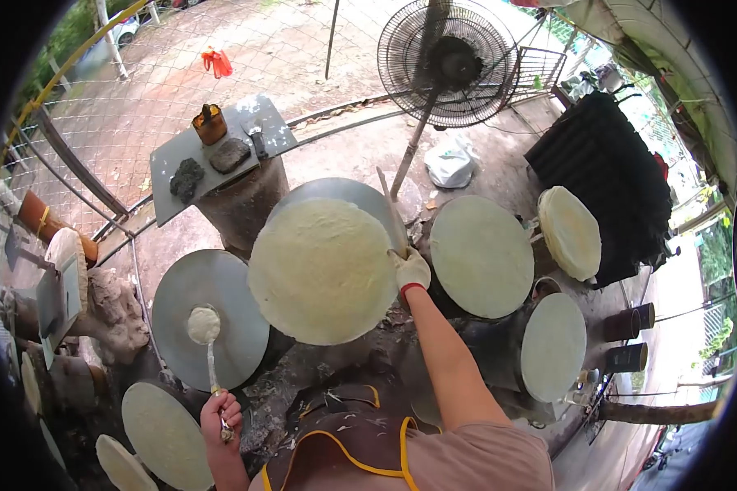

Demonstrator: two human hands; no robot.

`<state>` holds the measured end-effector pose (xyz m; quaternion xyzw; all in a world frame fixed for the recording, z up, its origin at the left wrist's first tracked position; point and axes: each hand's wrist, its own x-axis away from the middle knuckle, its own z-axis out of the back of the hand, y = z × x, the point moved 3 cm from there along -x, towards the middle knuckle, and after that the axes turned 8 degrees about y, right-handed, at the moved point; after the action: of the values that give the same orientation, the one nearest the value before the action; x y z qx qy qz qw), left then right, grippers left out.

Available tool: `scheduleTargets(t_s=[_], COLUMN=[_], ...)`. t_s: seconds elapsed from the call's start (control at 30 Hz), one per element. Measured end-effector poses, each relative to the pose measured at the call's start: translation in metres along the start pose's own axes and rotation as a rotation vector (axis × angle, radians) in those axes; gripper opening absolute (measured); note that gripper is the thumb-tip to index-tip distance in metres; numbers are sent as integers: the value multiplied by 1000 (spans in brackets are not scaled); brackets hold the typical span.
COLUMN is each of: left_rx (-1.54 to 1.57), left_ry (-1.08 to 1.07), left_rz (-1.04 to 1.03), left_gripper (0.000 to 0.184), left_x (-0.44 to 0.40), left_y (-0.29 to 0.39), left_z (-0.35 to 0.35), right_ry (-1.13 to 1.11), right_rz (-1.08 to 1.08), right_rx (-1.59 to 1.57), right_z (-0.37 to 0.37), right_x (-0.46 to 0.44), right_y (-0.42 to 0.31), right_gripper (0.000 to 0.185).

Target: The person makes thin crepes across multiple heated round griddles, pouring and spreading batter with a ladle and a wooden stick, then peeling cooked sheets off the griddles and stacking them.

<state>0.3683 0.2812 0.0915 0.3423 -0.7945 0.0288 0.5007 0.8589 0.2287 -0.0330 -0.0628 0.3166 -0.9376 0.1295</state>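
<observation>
My left hand [221, 419] grips the handle of a ladle [205, 326]. Pale batter fills its bowl, which is over or on a round grey griddle [172, 295]; I cannot tell if they touch. My right hand [411, 270], in a white glove, is closed at the right edge of a large round flatbread [323, 270]. A long, flat wooden spatula [393, 209] rises from the same hand. The flatbread is shifted toward me and hides most of the griddle [336, 190] behind it. How the fingers share the two things is partly hidden.
Flat rounds of dough lie on griddles at the right [483, 258], far right [553, 348] and lower left [168, 438]. A stack of flatbreads [569, 233] stands at the right. Beyond are a metal-topped stand [221, 184], a large fan [450, 61] and a wire fence [172, 65].
</observation>
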Motion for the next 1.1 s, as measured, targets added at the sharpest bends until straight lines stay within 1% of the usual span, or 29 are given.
scheduleTargets(t_s=[0.03, 0.13, 0.23, 0.33, 0.37, 0.43, 0.53, 0.6, 0.63, 0.73, 0.8, 0.83, 0.87, 0.9, 0.97, 1.0, 1.07, 1.1], left_rx=[4, -22, -34, -26, -25, -25, -31, -27, -19, -11, -22, -32, -40, -57, -88, -109, -153, -165], left_ry=[-14, -29, -29, -40, -41, -34, -41, -47, -48, -73, -81, -76, -72, -69, -67, -54, -22, -22], left_rz=[11, 0, -3, -3, -1, 0, -1, 6, 12, 42, 59, 62, 65, 57, 42, 23, -2, 4], left_gripper=[5, 7, 6, 4, 4, 3, 3, 2, 2, 3, 3, 3, 3, 3, 3, 2, 2, 2], left_x=[1, 1, 1, 3, 5, 6, 3, -1, -3, -5, -6, -6, -6, -7, -8, -9, -12, -15], left_y=[-2, -8, -12, -19, -22, -27, -33, -38, -40, -42, -41, -40, -40, -39, -37, -36, -38, -39], left_z=[-3, -6, -9, -15, -15, -13, -14, -15, -15, -15, -18, -20, -22, -24, -27, -29, -32, -34], right_ry=[-52, -184, -242, -254, -212, -118, 34, 60, 43, -11, -24, -66, -104, -143, -193, -208, -205, -223], right_rz=[-59, -37, -96, -69, -49, -7, -212, -317, -348, -427, -118, -383, -567, -646, -747, -707, -760, -758], right_rx=[-2, 79, -6, -115, -175, -295, -247, -469, -563, -1099, -763, -984, -1044, -1057, -1097, -1087, -1287, -1311], right_z=[-6, -12, -20, -33, -31, 0, 9, -20, -44, -75, -182, -131, -82, -58, -20, -25, -16, -15], right_x=[-1, 0, -7, -6, 0, 23, 55, 80, 90, 113, 97, 106, 109, 110, 105, 94, 86, 82], right_y=[-2, -6, 3, 19, 28, 22, 49, 76, 93, 88, 187, 139, 100, 91, 87, 115, 124, 128], right_gripper=[50, 51, 47, 44, 43, 41, 42, 47, 43, 37, 34, 32, 31, 30, 29, 30, 31, 32])
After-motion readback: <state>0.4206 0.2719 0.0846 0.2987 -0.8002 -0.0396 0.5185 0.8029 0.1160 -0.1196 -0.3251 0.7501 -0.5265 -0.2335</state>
